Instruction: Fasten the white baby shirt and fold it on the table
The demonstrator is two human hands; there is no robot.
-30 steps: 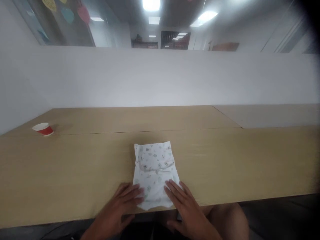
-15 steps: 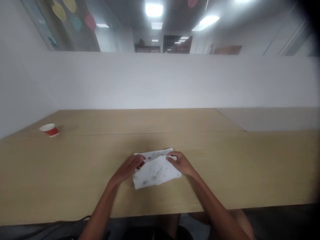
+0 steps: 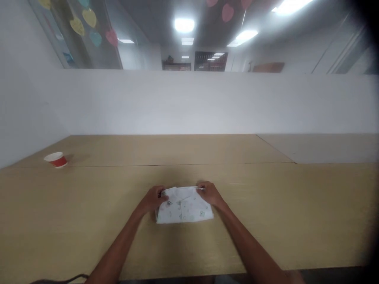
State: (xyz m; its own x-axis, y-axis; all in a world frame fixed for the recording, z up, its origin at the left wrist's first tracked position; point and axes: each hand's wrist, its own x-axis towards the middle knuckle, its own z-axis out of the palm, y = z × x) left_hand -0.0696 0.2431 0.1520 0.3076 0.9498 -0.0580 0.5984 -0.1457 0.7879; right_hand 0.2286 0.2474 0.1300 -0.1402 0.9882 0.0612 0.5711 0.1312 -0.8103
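A white baby garment (image 3: 184,207) with a small coloured print lies folded in a low, wide bundle on the wooden table (image 3: 237,221). My left hand (image 3: 152,199) grips the far edge of the bundle at its left corner. My right hand (image 3: 208,194) pinches the same far edge near its right corner. Both hands sit on top of the fabric, and the left one hides part of that corner.
A red and white paper cup (image 3: 56,159) stands far off on the left of the table. A low white wall (image 3: 189,102) runs along the table's back edge, and a paler panel (image 3: 319,148) lies at the back right.
The garment has gone from a long folded strip to a shorter, wider bundle. Both hands have moved from its near end to its far edge, and the view has tilted slightly.
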